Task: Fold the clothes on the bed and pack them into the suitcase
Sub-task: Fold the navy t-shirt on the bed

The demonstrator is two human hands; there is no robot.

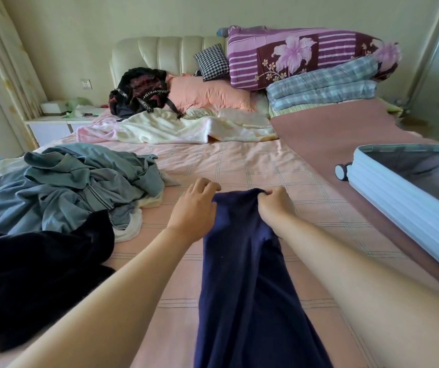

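A long navy blue garment (239, 274) stretches from the bottom of the view toward the middle of the pink checked bed (239, 160). My left hand (194, 211) grips its far left corner with curled fingers. My right hand (274, 205) pinches its far right corner. A heap of grey-blue clothes (74, 181) lies on the left, with a black garment (35, 274) in front of it. The light blue suitcase (399, 197) lies open at the right on a mauve sheet.
A black backpack (141, 91), a peach pillow (207, 94), a cream blanket (175, 128) and stacked quilts (306, 57) crowd the head of the bed. A white nightstand (53, 123) stands at the left by the curtain.
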